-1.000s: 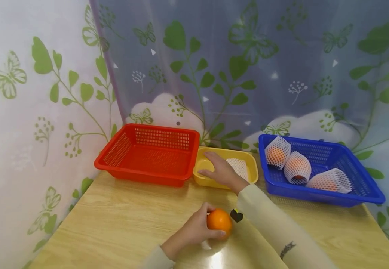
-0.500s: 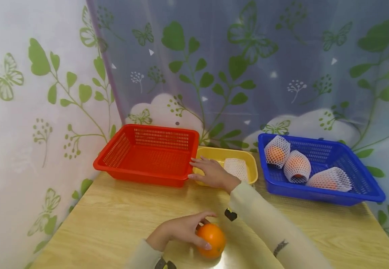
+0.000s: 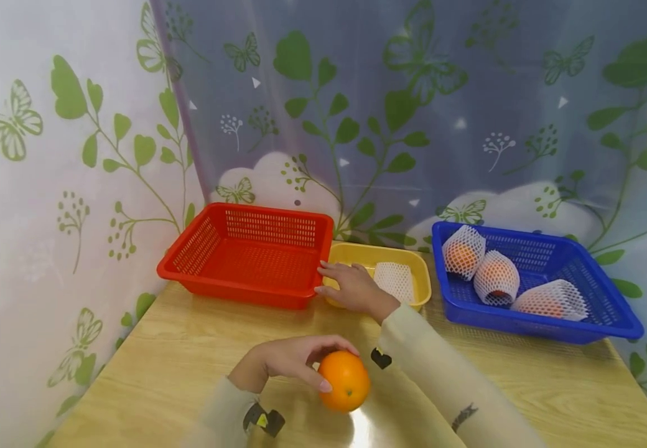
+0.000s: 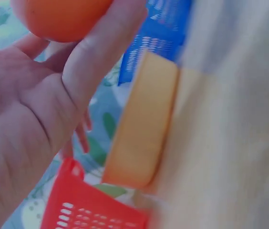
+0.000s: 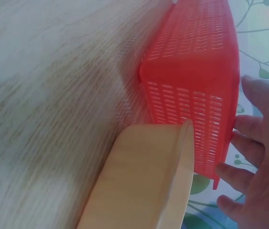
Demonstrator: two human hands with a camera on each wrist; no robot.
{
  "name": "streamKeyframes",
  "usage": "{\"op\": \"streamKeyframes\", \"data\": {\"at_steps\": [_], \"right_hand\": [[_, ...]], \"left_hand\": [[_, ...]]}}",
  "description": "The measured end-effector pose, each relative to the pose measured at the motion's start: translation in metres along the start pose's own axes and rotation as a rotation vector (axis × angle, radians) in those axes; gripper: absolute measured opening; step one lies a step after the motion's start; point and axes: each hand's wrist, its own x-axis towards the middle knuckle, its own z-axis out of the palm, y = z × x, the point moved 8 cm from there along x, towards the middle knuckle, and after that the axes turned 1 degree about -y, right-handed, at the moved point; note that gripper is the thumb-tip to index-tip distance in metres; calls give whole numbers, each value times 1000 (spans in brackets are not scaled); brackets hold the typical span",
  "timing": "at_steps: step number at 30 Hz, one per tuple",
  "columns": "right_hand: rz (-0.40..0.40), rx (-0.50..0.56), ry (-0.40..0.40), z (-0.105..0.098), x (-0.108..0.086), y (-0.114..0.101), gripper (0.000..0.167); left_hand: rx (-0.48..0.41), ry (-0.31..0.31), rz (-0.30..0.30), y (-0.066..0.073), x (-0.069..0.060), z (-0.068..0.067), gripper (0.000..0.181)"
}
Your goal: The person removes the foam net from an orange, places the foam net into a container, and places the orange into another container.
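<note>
right hand (image 3: 355, 289) has shifted left since a second ago, from over the yellow tray (image 3: 368, 252) to the right edge of the red basket (image 3: 245, 292), and the orange (image 3: 347, 384) has moved left and rolled round so its stem spot shows. left hand (image 3: 292, 356) has thumb and fingers curled round that orange, and it looks lifted off the table (image 3: 189, 361), though i can't swear to the gap. right hand's fingers are spread, tips at the basket rim, not pinching anything that i can see. so my read is the fruit is firmly in hand while the other hand only touches the basket. white foam net (image 3: 394, 282) lies in the tray, three netted fruits (image 3: 496, 278) sit in the blue basket (image 3: 547, 328).
</note>
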Motion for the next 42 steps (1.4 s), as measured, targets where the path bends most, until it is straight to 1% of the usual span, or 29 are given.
{"op": "streamKeyframes", "data": {"at_steps": [1, 3, 5, 8, 10, 12, 14, 15, 18, 21, 24, 27, 31, 33, 35, 38, 40, 42], "right_hand": [[1, -2, -1, 0, 0, 0, 59], [1, -6, -2, -1, 1, -1, 59], [6, -12, 0, 0, 1, -1, 58], [21, -26, 3, -1, 1, -3, 57], [36, -39, 15, -2, 1, -5, 56], [54, -64, 28, -4, 1, -9, 56], [70, -101, 55, -5, 2, -11, 54], [78, -118, 68, -6, 2, -11, 53], [106, -160, 97, -7, 2, -12, 46], [127, -166, 95, -6, 3, -12, 42], [137, -131, 90, -4, 5, -13, 43], [156, -75, 96, -3, 6, -12, 47], [188, -21, 96, -3, 6, -9, 56], [196, -8, 93, -3, 6, -9, 59], [195, 2, 95, -3, 6, -8, 59], [186, 15, 102, -3, 6, -8, 58], [181, 25, 106, -3, 6, -8, 58], [177, 29, 110, -2, 6, -7, 58]], "left_hand": [[-5, 17, 19, 4, -1, -4, 74], [-25, 56, 35, 10, -5, -13, 76], [-28, 103, 35, 15, -9, -22, 78], [-30, 142, 34, 22, -16, -33, 84], [2, 169, 35, 26, -21, -40, 85], [29, 199, 37, 30, -25, -47, 82], [49, 241, 34, 32, -28, -54, 76], [48, 258, 31, 32, -29, -58, 73], [6, 308, 24, 34, -31, -68, 69], [-22, 384, 15, 36, -37, -81, 66], [7, 488, -8, 40, -47, -97, 63], [62, 579, -36, 45, -59, -112, 65], [156, 704, -80, 48, -78, -133, 67], [196, 783, -103, 48, -88, -145, 64], [214, 872, -134, 45, -98, -157, 62], [248, 1002, -204, 37, -115, -177, 66], [290, 1076, -270, 30, -127, -188, 71], [362, 1142, -347, 23, -138, -199, 77]]}}
